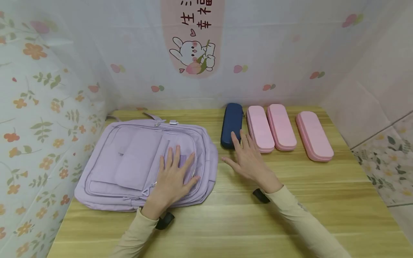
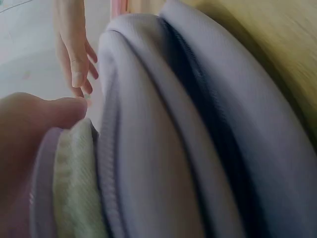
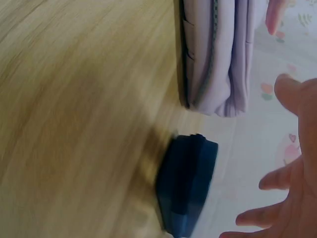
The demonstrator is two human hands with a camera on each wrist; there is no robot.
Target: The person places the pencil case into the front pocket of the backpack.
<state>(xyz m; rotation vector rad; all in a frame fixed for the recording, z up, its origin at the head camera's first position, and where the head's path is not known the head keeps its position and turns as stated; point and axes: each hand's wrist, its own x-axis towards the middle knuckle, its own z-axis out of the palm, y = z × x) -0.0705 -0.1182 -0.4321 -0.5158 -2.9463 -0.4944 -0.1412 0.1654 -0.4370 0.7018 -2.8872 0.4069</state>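
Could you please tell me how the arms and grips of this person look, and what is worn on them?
The left sleeve and right sleeve are light beige and reach the wrists; the right has a small grey marking, unreadable. A black piece shows at each wrist. The left grip and right grip wear no gloves.

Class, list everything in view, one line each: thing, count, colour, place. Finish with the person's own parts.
backpack: one, lilac, lying on the table's left half
navy case: one, dark blue, between backpack and pink cases
pink cases: three, pink, right of the navy case
table: one, yellowish wood grain, beneath everything
back covering: one, whitish with small prints, behind the table
rabbit print: one, white on pink, on the back covering
left covering: one, white with orange flowers, left side
wrist devices: two, black, at the wrists
sleeves: two, beige, on the forearms
left hand: one, over the backpack's right part
right hand: one, near the navy case's front end
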